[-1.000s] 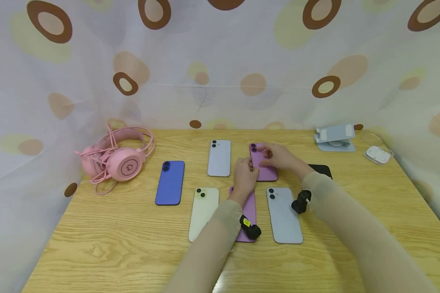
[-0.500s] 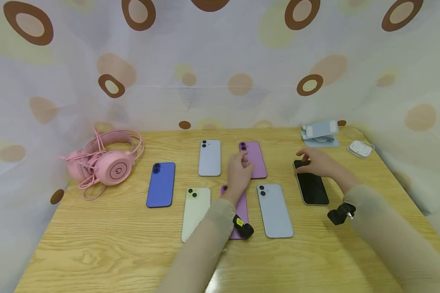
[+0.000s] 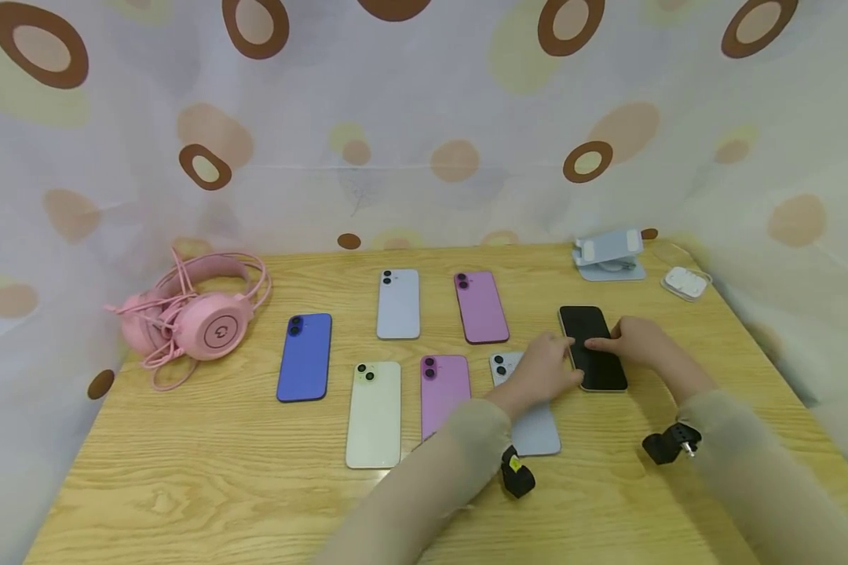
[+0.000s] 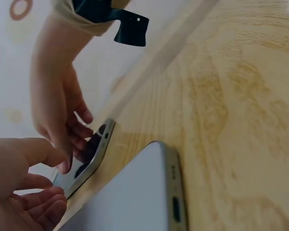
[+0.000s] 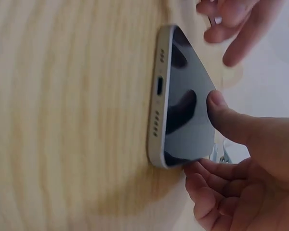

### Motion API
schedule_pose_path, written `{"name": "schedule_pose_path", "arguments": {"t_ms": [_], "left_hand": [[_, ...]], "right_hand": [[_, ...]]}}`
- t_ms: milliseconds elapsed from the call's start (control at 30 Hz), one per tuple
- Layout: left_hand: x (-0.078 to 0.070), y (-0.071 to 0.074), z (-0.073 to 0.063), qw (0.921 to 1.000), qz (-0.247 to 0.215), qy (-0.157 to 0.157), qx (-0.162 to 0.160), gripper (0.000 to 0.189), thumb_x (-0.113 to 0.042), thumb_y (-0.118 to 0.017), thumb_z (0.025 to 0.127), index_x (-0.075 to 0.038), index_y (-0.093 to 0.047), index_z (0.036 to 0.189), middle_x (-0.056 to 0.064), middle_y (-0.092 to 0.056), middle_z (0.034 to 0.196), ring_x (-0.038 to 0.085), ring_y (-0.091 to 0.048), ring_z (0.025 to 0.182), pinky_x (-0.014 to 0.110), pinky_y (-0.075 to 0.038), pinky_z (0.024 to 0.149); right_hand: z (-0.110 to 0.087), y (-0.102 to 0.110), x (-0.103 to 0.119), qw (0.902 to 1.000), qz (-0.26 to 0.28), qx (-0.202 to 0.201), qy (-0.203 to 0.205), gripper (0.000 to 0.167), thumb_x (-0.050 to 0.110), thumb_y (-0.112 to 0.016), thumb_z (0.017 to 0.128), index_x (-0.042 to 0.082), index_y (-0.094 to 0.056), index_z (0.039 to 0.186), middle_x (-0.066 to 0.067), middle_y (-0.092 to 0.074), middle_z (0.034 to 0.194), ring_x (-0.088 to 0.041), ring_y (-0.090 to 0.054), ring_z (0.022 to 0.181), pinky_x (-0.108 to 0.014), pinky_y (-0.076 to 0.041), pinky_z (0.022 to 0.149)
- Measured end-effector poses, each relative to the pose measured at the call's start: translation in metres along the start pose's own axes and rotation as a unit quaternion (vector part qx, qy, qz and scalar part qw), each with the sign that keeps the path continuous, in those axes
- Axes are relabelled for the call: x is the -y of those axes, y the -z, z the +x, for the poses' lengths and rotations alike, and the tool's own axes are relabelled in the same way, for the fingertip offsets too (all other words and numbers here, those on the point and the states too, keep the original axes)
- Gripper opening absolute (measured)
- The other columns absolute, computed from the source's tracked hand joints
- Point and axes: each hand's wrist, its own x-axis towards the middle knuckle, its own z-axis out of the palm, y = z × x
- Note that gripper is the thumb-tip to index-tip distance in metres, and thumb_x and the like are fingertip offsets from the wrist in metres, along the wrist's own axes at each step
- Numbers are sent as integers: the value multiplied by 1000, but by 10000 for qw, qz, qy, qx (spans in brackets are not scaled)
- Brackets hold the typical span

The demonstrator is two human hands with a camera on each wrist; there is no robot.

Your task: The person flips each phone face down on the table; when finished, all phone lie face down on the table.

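A phone with a black screen facing up (image 3: 603, 370) lies on the right part of the wooden table. My right hand (image 3: 639, 345) pinches it at its right edge, thumb on the glass and the other fingers along the side; the right wrist view shows its pale frame (image 5: 160, 103) and charging port. On the opposite side, my left hand (image 3: 542, 370) has its loosely bent fingertips close to the phone's left edge, holding nothing. Beneath the left hand and wrist lies a pale blue phone (image 3: 537, 433), back up and partly hidden.
More phones lie back up: blue (image 3: 305, 359), pale yellow (image 3: 373, 416), white-lilac (image 3: 399, 306) and two purple ones (image 3: 482, 308). Pink headphones (image 3: 219, 326) sit at the left. A pale blue folding stand (image 3: 611, 255) and white coiled earphones (image 3: 685, 282) are at the back right.
Both hands have left the far purple phone and moved right to the black-screen phone. The right hand arrived first and now pinches it; the left followed. The camera view has shifted slightly.
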Motion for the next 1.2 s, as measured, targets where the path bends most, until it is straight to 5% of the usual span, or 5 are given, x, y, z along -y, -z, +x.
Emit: {"name": "schedule_pose_path", "arguments": {"t_ms": [233, 567, 933, 1100, 1200], "left_hand": [[0, -7, -4, 9974, 697, -94, 168, 56, -32, -67, 89, -8, -52, 137, 1, -51, 123, 13, -47, 110, 17, -42, 86], [1, -13, -4, 9980, 605, -125, 106, 55, -33, -64, 91, -9, -50, 138, 1, -49, 131, 14, -44, 122, 19, -39, 98], [6, -11, -4, 9993, 281, -153, -181, 53, -25, -66, 88, -6, -53, 136, 2, -55, 123, 13, -50, 112, 17, -41, 91], [7, -8, -3, 9940, -879, -16, -645, 41, -17, -64, 87, -3, -61, 126, 2, -61, 112, 7, -56, 98, 13, -44, 81], [5, -2, -5, 9724, -2166, 294, -816, 34, -16, -60, 90, -5, -65, 121, -5, -62, 97, 3, -55, 84, 14, -45, 68]], "right_hand": [[-3, -11, 6, 9988, 317, -228, -287, 52, 41, -65, 89, 12, -38, 55, 5, -30, 53, -11, -33, 49, -26, -28, 49], [-8, -11, -6, 9878, 1432, -20, -616, 52, 49, -63, 87, 13, -38, 60, 3, -30, 58, -14, -33, 56, -27, -28, 52], [-26, -6, 18, 9748, 2164, -525, -136, 54, 42, -51, 97, -9, -47, 116, -12, -50, 91, -20, -47, 75, -28, -43, 59], [-33, -5, 34, 9659, 2521, -572, 150, 57, 37, -51, 98, -12, -45, 127, -19, -55, 104, -22, -52, 84, -30, -50, 64], [-35, -7, 39, 9603, 2724, -509, 328, 56, 34, -51, 99, -12, -43, 131, -24, -53, 115, -25, -52, 90, -31, -51, 67]]}}
